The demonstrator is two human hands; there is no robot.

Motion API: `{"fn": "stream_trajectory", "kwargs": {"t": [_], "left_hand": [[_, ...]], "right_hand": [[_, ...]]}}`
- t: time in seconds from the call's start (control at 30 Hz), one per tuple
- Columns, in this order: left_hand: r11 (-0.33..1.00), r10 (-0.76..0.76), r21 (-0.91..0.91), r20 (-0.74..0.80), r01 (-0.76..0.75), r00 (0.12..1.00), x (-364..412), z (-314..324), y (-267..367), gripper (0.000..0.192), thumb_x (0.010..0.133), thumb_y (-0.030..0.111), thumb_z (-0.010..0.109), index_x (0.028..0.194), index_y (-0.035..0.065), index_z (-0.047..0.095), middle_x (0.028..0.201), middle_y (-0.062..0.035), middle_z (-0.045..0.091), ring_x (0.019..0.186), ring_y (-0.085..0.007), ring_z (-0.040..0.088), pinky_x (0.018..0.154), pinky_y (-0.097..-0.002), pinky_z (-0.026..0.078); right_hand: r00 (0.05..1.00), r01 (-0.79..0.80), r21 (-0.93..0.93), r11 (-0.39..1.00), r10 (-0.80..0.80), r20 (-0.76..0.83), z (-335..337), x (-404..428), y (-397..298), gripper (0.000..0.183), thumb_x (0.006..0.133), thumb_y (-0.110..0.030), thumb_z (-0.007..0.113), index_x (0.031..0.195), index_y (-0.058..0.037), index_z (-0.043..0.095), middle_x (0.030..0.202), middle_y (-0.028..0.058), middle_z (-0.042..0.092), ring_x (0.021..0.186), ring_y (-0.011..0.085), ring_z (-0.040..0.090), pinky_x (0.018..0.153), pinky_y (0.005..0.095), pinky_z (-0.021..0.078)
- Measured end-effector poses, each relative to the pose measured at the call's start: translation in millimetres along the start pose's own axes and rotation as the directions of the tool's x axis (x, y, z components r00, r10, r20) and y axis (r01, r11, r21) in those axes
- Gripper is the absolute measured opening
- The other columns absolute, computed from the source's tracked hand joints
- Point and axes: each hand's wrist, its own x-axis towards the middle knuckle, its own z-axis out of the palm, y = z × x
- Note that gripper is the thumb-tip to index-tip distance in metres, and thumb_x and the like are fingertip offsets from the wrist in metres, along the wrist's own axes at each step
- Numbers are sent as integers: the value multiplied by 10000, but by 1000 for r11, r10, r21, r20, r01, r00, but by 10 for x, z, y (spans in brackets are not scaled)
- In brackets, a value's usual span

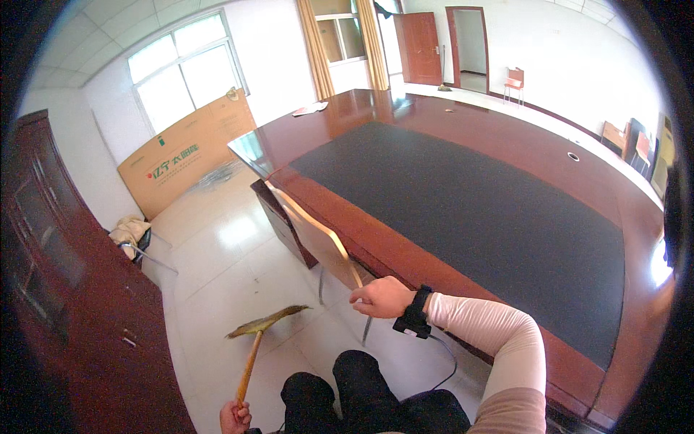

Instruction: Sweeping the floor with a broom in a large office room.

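Note:
In my left hand [235, 416], at the bottom edge, is the handle of a broom [250, 363]. Its yellowish-brown bristle head [265, 322] is on the tiled floor, out in front of my knees. My right hand [382, 297] is curled at the near end of the pale wooden backrest of a chair [317, 230]; its fingertips are partly hidden. A black strap with a small box and a cable is around that wrist. The chair stands against the long side of a large red-brown table [401, 274], with its metal legs showing below.
A dark wooden cabinet [108, 325] runs along the left. Beyond it, a chair carries a beige cloth bundle [130, 230]. A large cardboard sheet [190, 157] leans under the window. Papers [310, 109] lie on the table's far end. Another chair [514, 82] stands by the far wall.

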Motion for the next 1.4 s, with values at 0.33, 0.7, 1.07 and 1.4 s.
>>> {"fn": "stream_trajectory", "kwargs": {"t": [0.33,0.7,1.07,1.4], "left_hand": [[999,-27,40,-93,31,995,-949,359,-47,184,831,174,387,840,1,450,626,-21,454,424,-87,362,347,-215,289],[986,-116,100,-140,130,983,-651,298,-402,217,820,262,459,799,52,512,466,52,346,356,-82,294,300,-215,228],[979,-149,121,-131,165,980,-390,234,-469,251,830,300,423,789,69,513,465,57,341,372,-87,314,287,-220,219],[979,-165,96,-144,180,976,-325,311,-540,262,834,313,421,779,76,516,486,59,361,403,-82,339,305,-202,218]], "right_hand": [[999,25,-42,999,-26,-33,26,-11,25,242,782,-282,494,924,-119,603,767,129,618,733,299,592,644,410,459],[996,52,-18,998,-53,-75,68,0,40,256,786,-283,476,916,-106,607,759,129,616,713,293,595,628,404,467],[998,35,-21,999,-36,-45,16,-5,8,241,791,-282,489,926,-114,598,738,91,626,698,276,601,607,391,468],[998,40,-12,999,-41,-42,53,-13,42,248,789,-279,488,943,-113,589,749,95,626,714,272,603,629,389,472]]}}
